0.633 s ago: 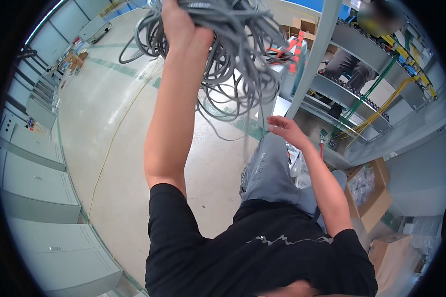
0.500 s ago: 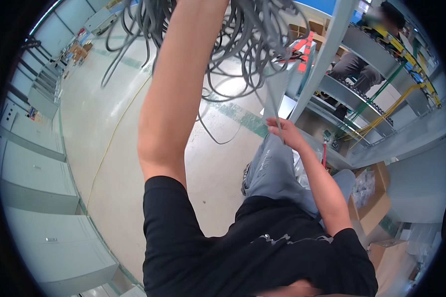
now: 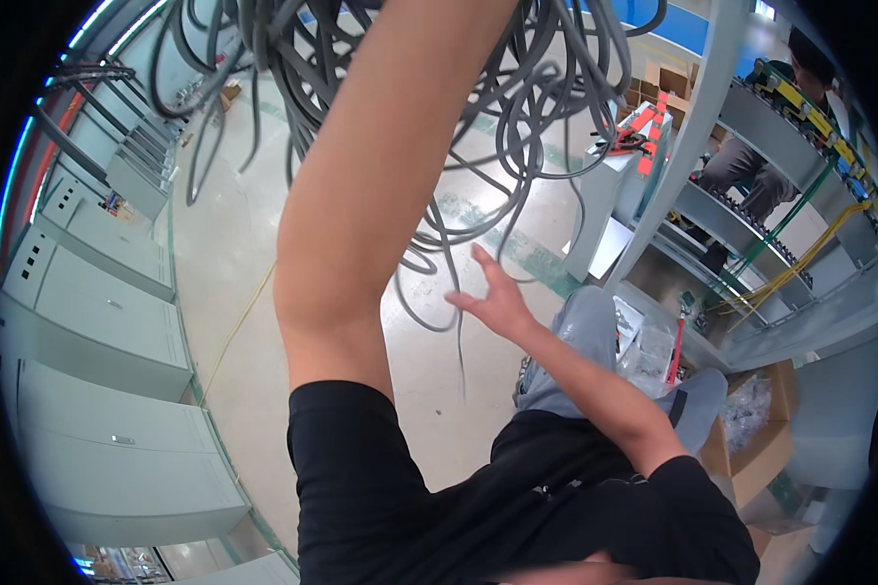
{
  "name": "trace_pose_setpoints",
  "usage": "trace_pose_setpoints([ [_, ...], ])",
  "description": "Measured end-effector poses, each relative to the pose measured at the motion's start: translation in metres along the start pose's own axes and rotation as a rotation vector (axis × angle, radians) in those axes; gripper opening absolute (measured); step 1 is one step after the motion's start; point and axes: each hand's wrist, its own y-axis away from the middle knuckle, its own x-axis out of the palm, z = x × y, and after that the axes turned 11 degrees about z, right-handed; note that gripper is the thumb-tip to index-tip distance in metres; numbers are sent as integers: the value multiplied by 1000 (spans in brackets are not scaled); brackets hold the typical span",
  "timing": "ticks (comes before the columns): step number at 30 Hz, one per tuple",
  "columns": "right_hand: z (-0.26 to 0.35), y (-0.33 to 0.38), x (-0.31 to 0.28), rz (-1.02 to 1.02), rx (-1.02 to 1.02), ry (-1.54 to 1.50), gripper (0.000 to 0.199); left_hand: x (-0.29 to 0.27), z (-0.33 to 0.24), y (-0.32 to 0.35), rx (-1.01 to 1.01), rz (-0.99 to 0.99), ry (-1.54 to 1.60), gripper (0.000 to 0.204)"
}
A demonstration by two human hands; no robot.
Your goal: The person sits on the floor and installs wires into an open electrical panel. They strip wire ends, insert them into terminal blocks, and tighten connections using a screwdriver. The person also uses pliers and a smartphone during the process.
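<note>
My left arm is raised straight up and its hand is out of the picture past the top edge. A big tangled bundle of grey cables hangs around that arm, with loops dangling toward the floor. My right hand is held out in front of my grey-trousered knee, fingers spread and empty. It sits just beside the lowest cable loops; I cannot tell whether it touches them.
Grey metal cabinets line the left side. At the right stands a pale metal rack with yellow and green wires, and another person sits behind it. A cardboard box and plastic bags lie by my right leg.
My left arm has gone higher, carrying its hand out of the top of the picture and the cables closer overhead. My right hand has moved left toward the hanging loops and spread open.
</note>
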Motion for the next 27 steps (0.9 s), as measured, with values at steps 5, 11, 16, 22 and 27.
trace_pose_setpoints([
  [5,22,-15,-38,590,216,-435,35,-73,36,-24,-58,42,-225,60],
  [11,130,33,-195,240,-101,-336,28,-216,45,-87,-196,-278,-860,74],
  [16,199,84,-330,52,-172,88,24,-288,34,66,-1323,735,-1190,82],
  [22,143,89,-296,213,-64,375,32,-297,-12,284,-1707,1405,-314,60],
  [27,59,132,-332,487,255,463,34,-318,-58,245,-1302,603,-687,39],
])
